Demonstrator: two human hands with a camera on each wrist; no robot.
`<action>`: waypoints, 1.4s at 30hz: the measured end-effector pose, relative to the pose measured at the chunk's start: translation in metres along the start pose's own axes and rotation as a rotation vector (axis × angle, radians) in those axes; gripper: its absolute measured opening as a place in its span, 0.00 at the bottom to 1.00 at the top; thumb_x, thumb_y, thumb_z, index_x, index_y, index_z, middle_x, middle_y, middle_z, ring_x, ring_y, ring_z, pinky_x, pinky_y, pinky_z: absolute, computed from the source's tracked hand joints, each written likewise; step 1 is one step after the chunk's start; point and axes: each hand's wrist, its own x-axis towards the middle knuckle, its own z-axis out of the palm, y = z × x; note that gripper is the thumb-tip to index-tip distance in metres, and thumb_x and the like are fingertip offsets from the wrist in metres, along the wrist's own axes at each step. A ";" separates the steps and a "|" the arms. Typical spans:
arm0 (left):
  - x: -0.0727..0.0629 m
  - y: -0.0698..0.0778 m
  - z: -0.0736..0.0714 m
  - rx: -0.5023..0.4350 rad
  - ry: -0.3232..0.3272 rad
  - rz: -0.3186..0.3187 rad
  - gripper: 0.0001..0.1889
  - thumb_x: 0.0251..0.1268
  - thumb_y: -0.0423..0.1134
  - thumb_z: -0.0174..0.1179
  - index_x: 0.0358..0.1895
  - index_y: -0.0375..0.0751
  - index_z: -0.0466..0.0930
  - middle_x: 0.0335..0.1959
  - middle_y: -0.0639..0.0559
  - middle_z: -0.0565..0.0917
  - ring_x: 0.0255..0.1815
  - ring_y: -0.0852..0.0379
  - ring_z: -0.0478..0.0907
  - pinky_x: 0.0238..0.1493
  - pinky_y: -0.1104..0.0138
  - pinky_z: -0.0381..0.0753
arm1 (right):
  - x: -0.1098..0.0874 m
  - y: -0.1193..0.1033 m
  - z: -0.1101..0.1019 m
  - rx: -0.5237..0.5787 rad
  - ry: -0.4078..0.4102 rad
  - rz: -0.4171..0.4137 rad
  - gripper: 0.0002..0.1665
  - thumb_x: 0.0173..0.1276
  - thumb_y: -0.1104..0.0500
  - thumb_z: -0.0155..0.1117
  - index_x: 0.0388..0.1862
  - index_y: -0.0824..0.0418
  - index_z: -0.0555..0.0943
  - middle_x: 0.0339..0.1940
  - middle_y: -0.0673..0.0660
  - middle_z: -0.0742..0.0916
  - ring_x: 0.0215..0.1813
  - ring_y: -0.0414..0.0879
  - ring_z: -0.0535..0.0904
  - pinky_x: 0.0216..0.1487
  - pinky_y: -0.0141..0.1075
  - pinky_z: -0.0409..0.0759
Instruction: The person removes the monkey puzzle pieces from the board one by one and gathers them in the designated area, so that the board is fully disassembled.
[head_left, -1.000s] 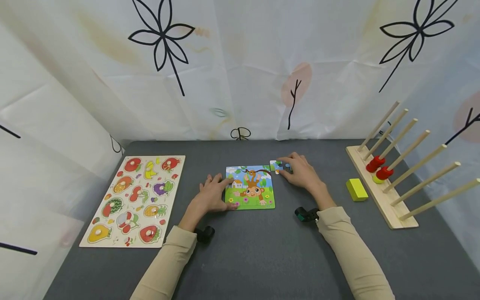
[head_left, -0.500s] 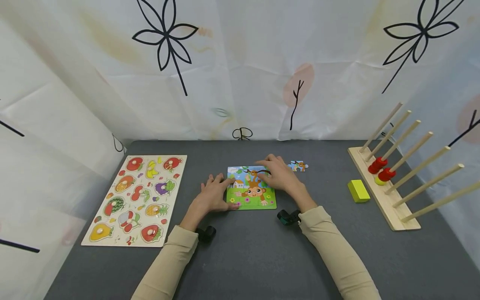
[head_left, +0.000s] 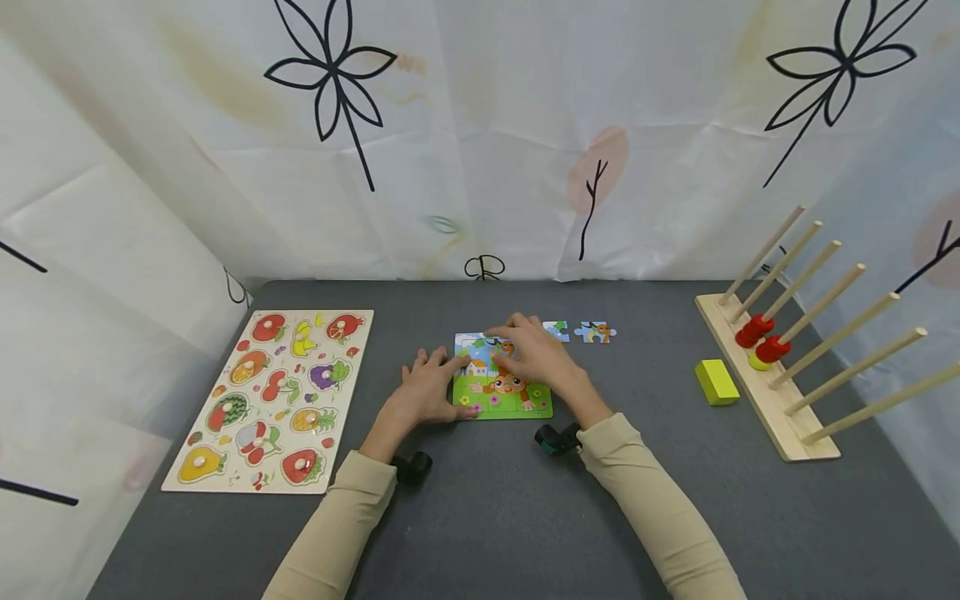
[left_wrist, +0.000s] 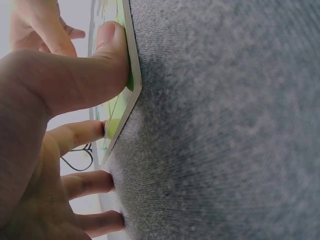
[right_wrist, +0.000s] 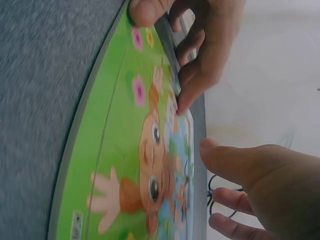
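A small jigsaw puzzle (head_left: 487,404) with an upside-down monkey on green and blue lies in the middle of the grey table. My left hand (head_left: 429,390) rests at its left side, thumb (left_wrist: 111,55) on the front corner area and index fingertip on the picture; its other fingers are spread on the table. Over the upper part of the puzzle is my right hand (head_left: 542,354), thumb and fingers apart in the right wrist view, with nothing seen between them. It hides the puzzle's upper right. Two loose puzzle pieces lie beyond it, a blue-green piece (head_left: 557,330) and a piece with orange (head_left: 596,332).
At the left lies a fruit peg board (head_left: 281,400). To the right stand a yellow block (head_left: 717,382) and a wooden peg rack (head_left: 780,400) with red and yellow beads (head_left: 767,348) on upright rods. A white patterned cloth (head_left: 480,150) hangs behind the table.
My right hand has gone from the loose pieces at the right, leftward onto the upper part of the puzzle. Both loose pieces now show on the table. My left hand stays put.
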 end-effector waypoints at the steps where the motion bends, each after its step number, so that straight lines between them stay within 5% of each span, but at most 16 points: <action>1: 0.000 0.000 0.000 0.000 0.000 0.000 0.46 0.55 0.60 0.74 0.77 0.52 0.67 0.80 0.34 0.61 0.80 0.20 0.48 0.72 0.24 0.54 | 0.000 -0.002 0.000 0.003 -0.001 -0.006 0.26 0.76 0.53 0.65 0.71 0.51 0.78 0.59 0.60 0.80 0.50 0.53 0.73 0.38 0.39 0.75; 29: 0.001 -0.001 0.000 -0.011 -0.013 -0.009 0.46 0.56 0.60 0.73 0.78 0.54 0.65 0.80 0.33 0.60 0.81 0.20 0.47 0.72 0.24 0.53 | 0.007 -0.020 0.021 -0.092 -0.098 -0.019 0.24 0.74 0.48 0.66 0.66 0.50 0.83 0.59 0.59 0.81 0.51 0.53 0.74 0.45 0.47 0.79; 42: 0.001 -0.001 -0.001 -0.011 -0.014 0.000 0.46 0.57 0.61 0.73 0.78 0.54 0.65 0.80 0.34 0.60 0.81 0.20 0.48 0.71 0.24 0.53 | 0.006 -0.018 0.020 -0.035 -0.094 -0.020 0.24 0.67 0.46 0.74 0.60 0.51 0.87 0.47 0.54 0.82 0.40 0.47 0.70 0.38 0.37 0.71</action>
